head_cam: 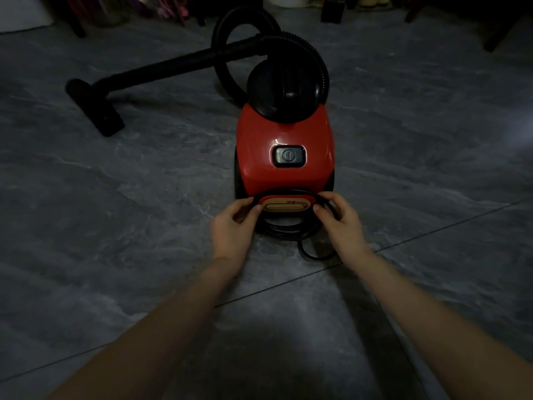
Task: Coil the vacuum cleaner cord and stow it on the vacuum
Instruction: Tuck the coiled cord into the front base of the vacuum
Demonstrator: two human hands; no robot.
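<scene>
A red vacuum cleaner with a black dome top stands on the grey floor in the middle of the head view. At its near end sits a red oval cord holder. The black cord lies in loops around and below that holder, with one loop trailing onto the floor to the lower right. My left hand grips the coil at the holder's left end. At the right end my right hand pinches the coil. Part of the cord is hidden under my fingers.
A black ribbed hose arcs from the dome to a black wand ending in a floor nozzle at the left. Dark furniture legs and a white tub line the far edge. Grey tiled floor surrounds the vacuum.
</scene>
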